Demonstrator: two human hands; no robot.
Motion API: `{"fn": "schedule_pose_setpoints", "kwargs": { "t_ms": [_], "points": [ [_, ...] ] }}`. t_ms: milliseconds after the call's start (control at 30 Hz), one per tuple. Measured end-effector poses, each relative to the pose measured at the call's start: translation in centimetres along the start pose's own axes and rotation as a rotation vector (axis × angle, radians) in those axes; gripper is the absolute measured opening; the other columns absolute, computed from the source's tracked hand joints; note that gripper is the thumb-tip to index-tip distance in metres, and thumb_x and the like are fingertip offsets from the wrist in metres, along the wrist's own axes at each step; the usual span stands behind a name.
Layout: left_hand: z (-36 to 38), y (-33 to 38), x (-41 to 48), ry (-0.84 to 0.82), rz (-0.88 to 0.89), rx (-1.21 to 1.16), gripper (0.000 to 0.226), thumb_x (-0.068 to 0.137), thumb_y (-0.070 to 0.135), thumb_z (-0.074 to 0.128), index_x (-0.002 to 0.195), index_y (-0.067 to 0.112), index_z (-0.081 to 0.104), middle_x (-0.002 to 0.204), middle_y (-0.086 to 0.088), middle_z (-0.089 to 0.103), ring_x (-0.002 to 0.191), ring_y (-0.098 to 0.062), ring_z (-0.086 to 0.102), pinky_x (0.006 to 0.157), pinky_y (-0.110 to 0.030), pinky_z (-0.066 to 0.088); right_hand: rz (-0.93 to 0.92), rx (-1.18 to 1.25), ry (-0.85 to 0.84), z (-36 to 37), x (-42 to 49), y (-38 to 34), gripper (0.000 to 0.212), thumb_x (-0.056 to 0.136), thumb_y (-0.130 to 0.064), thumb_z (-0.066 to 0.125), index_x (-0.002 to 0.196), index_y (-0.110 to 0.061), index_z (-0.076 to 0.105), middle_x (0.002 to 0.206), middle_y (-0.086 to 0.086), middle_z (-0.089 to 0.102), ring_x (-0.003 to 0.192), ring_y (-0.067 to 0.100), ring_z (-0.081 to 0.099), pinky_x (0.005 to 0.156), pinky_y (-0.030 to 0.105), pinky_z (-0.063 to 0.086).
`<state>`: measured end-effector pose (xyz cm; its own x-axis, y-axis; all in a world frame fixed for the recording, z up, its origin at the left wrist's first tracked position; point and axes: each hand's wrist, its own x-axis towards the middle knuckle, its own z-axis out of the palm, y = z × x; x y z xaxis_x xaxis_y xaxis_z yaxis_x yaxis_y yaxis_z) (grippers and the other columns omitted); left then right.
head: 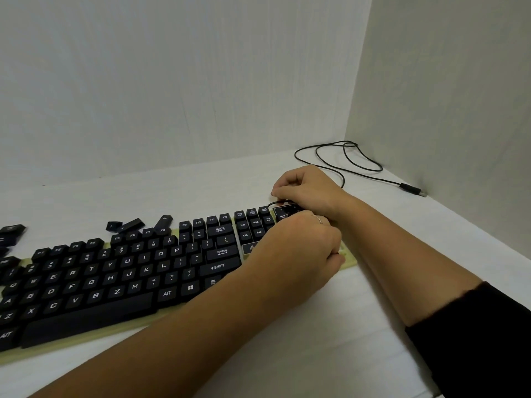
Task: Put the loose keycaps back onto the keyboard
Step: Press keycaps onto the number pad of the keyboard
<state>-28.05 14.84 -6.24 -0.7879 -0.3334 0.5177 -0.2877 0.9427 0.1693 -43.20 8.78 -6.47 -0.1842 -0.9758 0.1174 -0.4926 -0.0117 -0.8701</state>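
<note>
Curling, left hand [301, 248]: fingers bent down over the number pad at the right end of the keyboard [86, 314]; anything pinched cannot be told.
Right hand [304, 188]: fingers bent at the pad's far edge, just behind the left; grip cannot be told.
Keyboard: flat on the white counter [330, 326].
Loose keycaps [132, 224]: lying on the counter just behind the function row, more at far left.
Cable [392, 182]: looped toward the corner.

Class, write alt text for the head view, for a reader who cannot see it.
Both hands, fingers curled, meet at the numpad end of a black keyboard, left hand nearer, right hand behind. Loose keycaps lie on the table behind the keyboard; a cable loops at far right.
</note>
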Motion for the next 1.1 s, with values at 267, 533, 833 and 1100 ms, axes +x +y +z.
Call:
{"fn": "schedule_pose_setpoints", "kwargs": {
  "t_ms": [267, 533, 833, 1100],
  "points": [
    [-0.3, 0.0, -0.3, 0.016, -0.063, -0.096, 0.016, 0.077, 0.022, 0.067, 0.089, 0.019, 0.056, 0.072, 0.003, 0.063, 0.070, -0.018, 0.057, 0.064, -0.040, 0.049, 0.005, -0.009, 0.013, -0.1, 0.1, 0.3, 0.007, 0.084, -0.016, 0.072, 0.082, -0.012, 0.077, 0.074, 0.000, 0.075, 0.066, 0.006, 0.066, 0.066, 0.020, 0.051],
    [-0.1, 0.3, -0.2, 0.116, -0.096, -0.008, 0.012, 0.066, 0.022, 0.071, 0.075, 0.017, 0.065, 0.059, 0.005, 0.064, 0.054, -0.015, 0.059, 0.057, -0.029, 0.048, -0.027, -0.019, 0.015, 0.0, 0.2, 0.4, 0.007, 0.084, -0.017, 0.072, 0.081, -0.014, 0.077, 0.078, -0.002, 0.077, 0.072, 0.007, 0.069, 0.074, 0.025, 0.057],
    [-2.0, -0.7, -0.5, 0.084, -0.241, -0.240, 0.003, 0.074, 0.027, 0.082, 0.073, 0.028, 0.079, 0.051, 0.040, 0.053, 0.056, 0.017, 0.052, 0.060, -0.006, 0.034, -0.072, -0.002, -0.060, -1.6, -0.5, 0.0, 0.006, 0.084, -0.012, 0.072, 0.085, -0.013, 0.078, 0.085, 0.001, 0.078, 0.076, 0.006, 0.069, 0.075, 0.022, 0.056],
    [-2.5, -0.4, -0.2, -0.041, -0.207, -0.155, 0.008, 0.074, 0.030, 0.081, 0.078, 0.037, 0.079, 0.061, 0.044, 0.054, 0.073, 0.015, 0.059, 0.068, -0.004, 0.039, -0.023, -0.070, -0.231, -3.9, -1.0, 0.3, 0.004, 0.081, -0.014, 0.078, 0.082, -0.015, 0.082, 0.085, -0.002, 0.079, 0.078, 0.006, 0.071, 0.080, 0.022, 0.057]
  ]
}}
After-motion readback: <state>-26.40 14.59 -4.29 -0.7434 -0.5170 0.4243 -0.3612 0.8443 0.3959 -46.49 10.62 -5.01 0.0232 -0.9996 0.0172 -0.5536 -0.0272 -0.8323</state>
